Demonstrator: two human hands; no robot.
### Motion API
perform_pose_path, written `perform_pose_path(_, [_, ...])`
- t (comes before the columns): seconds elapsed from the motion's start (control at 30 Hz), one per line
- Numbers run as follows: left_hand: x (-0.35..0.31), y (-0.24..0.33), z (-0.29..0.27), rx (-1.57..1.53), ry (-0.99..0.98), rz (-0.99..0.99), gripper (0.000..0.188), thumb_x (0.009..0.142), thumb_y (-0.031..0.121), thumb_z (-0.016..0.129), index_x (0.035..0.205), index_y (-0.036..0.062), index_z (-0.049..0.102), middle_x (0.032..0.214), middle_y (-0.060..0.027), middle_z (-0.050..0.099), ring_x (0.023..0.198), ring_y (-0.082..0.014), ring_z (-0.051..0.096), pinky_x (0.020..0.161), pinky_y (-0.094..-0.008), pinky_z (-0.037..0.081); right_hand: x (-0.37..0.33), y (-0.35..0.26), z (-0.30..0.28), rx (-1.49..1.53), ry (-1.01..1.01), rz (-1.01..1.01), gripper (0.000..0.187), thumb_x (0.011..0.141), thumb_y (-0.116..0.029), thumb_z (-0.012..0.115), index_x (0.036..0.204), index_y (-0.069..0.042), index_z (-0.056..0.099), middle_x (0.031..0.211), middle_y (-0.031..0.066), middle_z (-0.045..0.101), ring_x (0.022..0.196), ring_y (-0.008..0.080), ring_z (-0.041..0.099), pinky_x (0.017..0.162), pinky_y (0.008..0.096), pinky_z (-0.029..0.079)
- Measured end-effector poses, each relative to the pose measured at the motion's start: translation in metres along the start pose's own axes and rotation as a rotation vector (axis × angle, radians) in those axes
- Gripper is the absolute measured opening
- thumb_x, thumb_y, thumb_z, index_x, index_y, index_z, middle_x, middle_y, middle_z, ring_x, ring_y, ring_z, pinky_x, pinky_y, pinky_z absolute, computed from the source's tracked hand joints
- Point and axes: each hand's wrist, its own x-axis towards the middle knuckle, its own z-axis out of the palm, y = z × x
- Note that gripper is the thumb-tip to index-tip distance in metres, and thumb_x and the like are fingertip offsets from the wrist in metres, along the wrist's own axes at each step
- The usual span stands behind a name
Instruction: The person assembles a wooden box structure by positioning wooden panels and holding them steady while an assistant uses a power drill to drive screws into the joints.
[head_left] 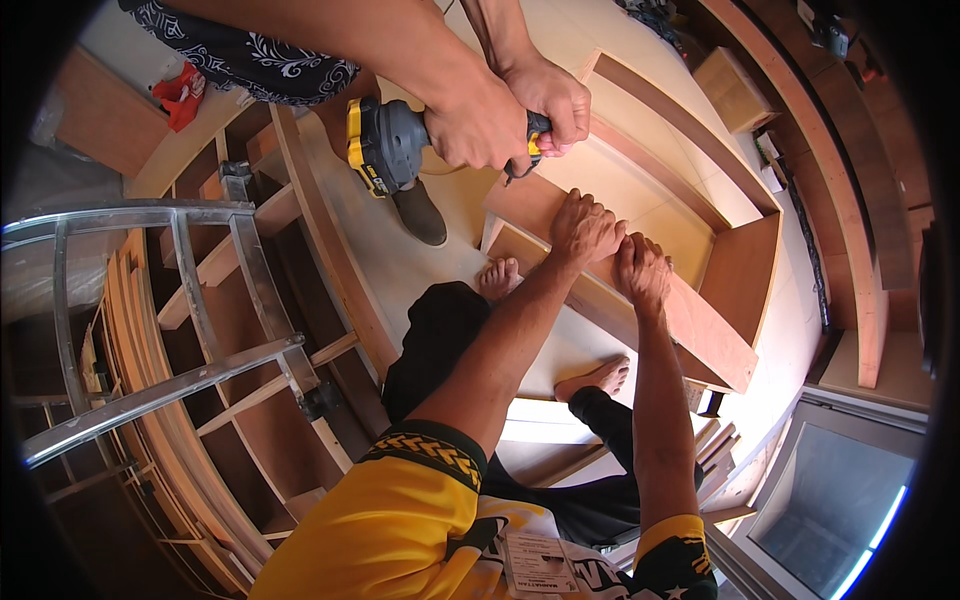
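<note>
My left hand [585, 229] is closed over the edge of a reddish-brown wooden board [700, 325], its fingers wrapped round it. Just to its right, my right hand [643, 270] grips the same board in the same way. The board runs along the near side of a rectangular wooden frame [657, 172]. Beyond my left hand, a co-worker's two hands [480, 122] hold a yellow and black cordless drill [393, 142], with its front end at the board's far left end. The fingers hide where the drill tip meets the wood.
A metal ladder [180, 215] leans in from the left, beside a large wooden framework [330, 240] and stacked wood strips [150, 360]. The co-worker's shoe [420, 213] stands near my bare foot [498, 278]. At the lower right is a grey-framed glass panel [840, 490].
</note>
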Motion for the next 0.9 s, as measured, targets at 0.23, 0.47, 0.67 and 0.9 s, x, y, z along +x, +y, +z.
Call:
perform_pose_path(0.23, [0.0, 0.0, 0.0, 0.008, 0.031, 0.012, 0.054, 0.103, 0.045, 0.05, 0.079, 0.0073, 0.08, 0.077, -0.0148, 0.076, 0.085, -0.0285, 0.071, 0.092, -0.0477, 0.047, 0.002, -0.005, -0.003, -0.072, 0.017, -0.052, 0.02, 0.1, -0.024, 0.059, 0.086, -0.01, 0.061, 0.083, 0.0078, 0.067, 0.077, 0.0365, 0.067, 0.067, 0.06, 0.05])
perform_pose_path(0.47, [0.0, 0.002, 0.004, 0.018, 0.045, 0.01, 0.054, 0.103, 0.045, 0.05, 0.078, 0.0073, 0.08, 0.076, -0.0148, 0.076, 0.084, -0.0284, 0.071, 0.09, -0.0481, 0.047, 0.0, 0.001, -0.002, -0.095, 0.051, -0.107, 0.008, 0.095, -0.016, 0.064, 0.093, -0.009, 0.06, 0.087, 0.0068, 0.064, 0.074, 0.0328, 0.067, 0.058, 0.0557, 0.051])
perform_pose_path(0.67, [-0.004, -0.002, 0.007, 0.012, 0.099, 0.013, 0.052, 0.102, 0.044, 0.052, 0.076, 0.0078, 0.079, 0.073, -0.015, 0.075, 0.082, -0.0286, 0.071, 0.09, -0.0485, 0.048, -0.001, -0.007, -0.002, -0.037, -0.008, 0.001, 0.02, 0.101, -0.026, 0.058, 0.088, -0.011, 0.063, 0.085, 0.009, 0.069, 0.081, 0.0366, 0.069, 0.071, 0.0586, 0.052])
perform_pose_path(0.9, [0.001, -0.002, 0.01, 0.036, 0.153, 0.056, 0.05, 0.1, 0.044, 0.055, 0.074, 0.0088, 0.078, 0.073, -0.0147, 0.074, 0.077, -0.0305, 0.071, 0.088, -0.0514, 0.049, -0.001, -0.007, -0.007, -0.092, 0.021, -0.063, 0.013, 0.098, -0.022, 0.062, 0.092, -0.01, 0.062, 0.094, 0.0061, 0.069, 0.082, 0.0319, 0.069, 0.068, 0.053, 0.053])
